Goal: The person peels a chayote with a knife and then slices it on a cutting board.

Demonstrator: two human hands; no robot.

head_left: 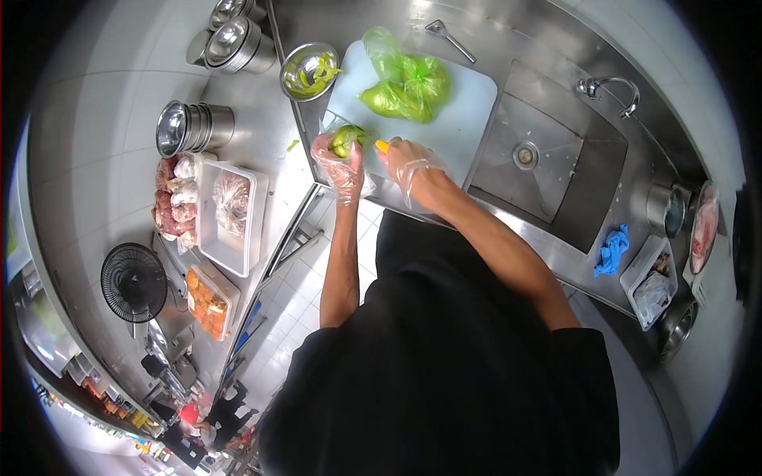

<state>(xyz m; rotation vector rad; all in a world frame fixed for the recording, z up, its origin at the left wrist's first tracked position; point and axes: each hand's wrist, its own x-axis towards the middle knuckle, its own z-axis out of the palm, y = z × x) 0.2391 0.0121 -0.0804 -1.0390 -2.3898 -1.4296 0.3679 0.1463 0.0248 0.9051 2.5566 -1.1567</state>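
Observation:
My left hand [338,166], in a clear plastic glove, is closed around a green fruit [348,140] at the near left edge of the pale blue cutting board [468,103]. To its right, my gloved right hand [411,164] grips a small tool with a yellow handle [382,147]. The fingers hide most of this tool, so its kind cannot be made out. A knotted green plastic bag [409,87] with contents lies on the board. Beyond my left hand stands a steel bowl [290,86] holding green peel strips [320,74].
The sink [508,159] with its tap [611,89] is on the right, a metal utensil [451,41] behind the board. Left are stacked steel pots [194,129], a white tub [255,214] with bagged meat, and a fan [133,282]. A blue cloth [612,250] lies right of the sink.

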